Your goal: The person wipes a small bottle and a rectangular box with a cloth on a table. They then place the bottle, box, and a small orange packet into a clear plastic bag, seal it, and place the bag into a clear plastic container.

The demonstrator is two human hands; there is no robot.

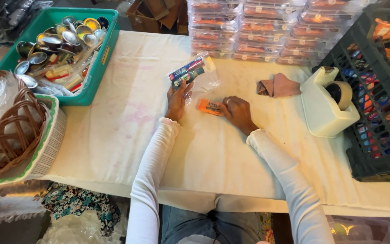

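— What is the left hand point(177, 100) doing?

— Its fingers are pinched on the lower edge of a clear plastic bag point(195, 74), which holds a couple of small tubes, one blue and red, one dark green. The bag stands up from the hand toward one o'clock, near the middle of the cloth-covered bench point(127, 135).

— And the right hand point(236, 112)?

— It lies knuckles up on the bench, fingers curled together, the fingertips pressing on a small orange packet point(209, 107). The packet lies flat at nine o'clock of that hand, between the two hands and just below the bag.

— What else is about?

— At two o'clock of the right hand lies a folded pinkish-brown cloth point(279, 86), and farther right, at three o'clock, a cream tape dispenser point(325, 106) with its roll. Beyond it, at the right edge, a dark crate point(362, 149) is packed with colourful small packs. At twelve o'clock, along the far edge, stand stacks of clear lidded boxes point(258, 27) with orange contents. At ten o'clock of the left hand a green tub point(93, 77) is full of shiny round tins and tubes. A wicker basket point(5, 131) sits at nine o'clock, at the left edge.
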